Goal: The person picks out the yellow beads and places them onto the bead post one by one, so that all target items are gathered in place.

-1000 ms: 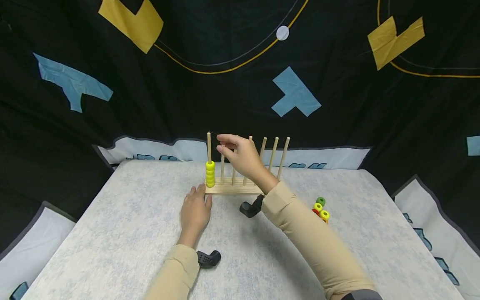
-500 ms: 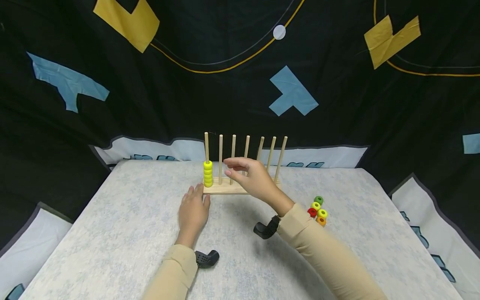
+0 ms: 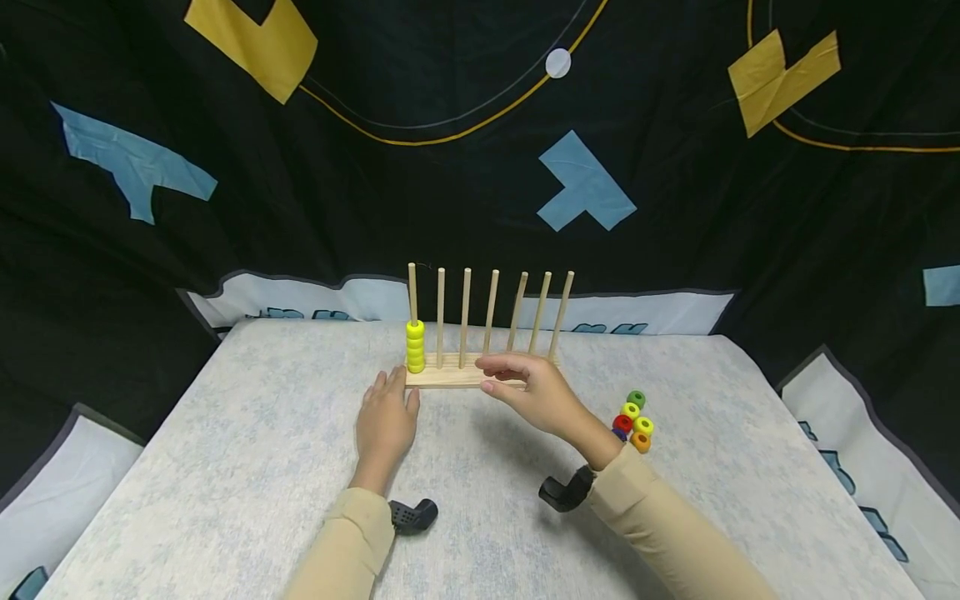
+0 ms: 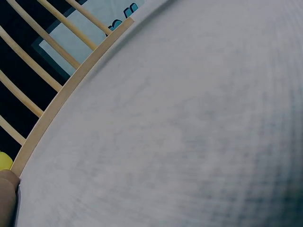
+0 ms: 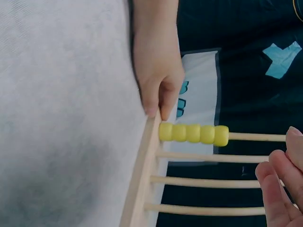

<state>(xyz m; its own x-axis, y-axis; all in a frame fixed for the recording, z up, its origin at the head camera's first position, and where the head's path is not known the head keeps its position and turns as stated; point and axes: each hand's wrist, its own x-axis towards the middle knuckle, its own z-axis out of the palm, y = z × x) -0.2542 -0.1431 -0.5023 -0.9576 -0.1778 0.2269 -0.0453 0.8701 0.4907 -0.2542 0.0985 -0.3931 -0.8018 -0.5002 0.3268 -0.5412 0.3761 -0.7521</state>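
A wooden peg rack (image 3: pixel 450 377) with several upright pegs stands toward the back of the table. Yellow beads (image 3: pixel 416 347) are stacked on its leftmost peg; the other pegs are bare. My left hand (image 3: pixel 386 423) lies at the rack's left end, fingers fairly straight, with fingertips touching the base; the right wrist view shows its thumb and a finger at that end. In front of the rack's right half, my right hand (image 3: pixel 536 392) is raised, thumb and fingers apart and loosely bent, holding nothing. It hides part of the base.
Several loose beads lie to the right of the rack, among them a green bead (image 3: pixel 636 399), a red bead (image 3: pixel 622 424) and an orange bead (image 3: pixel 641 442). Behind the table (image 3: pixel 255 433) hangs a black cloth (image 3: pixel 465 200) with blue and yellow patches.
My right hand has come down from beside the pegs' tops and moved right, toward the loose beads, uncovering the pegs. My left hand has stayed at the rack's left end.
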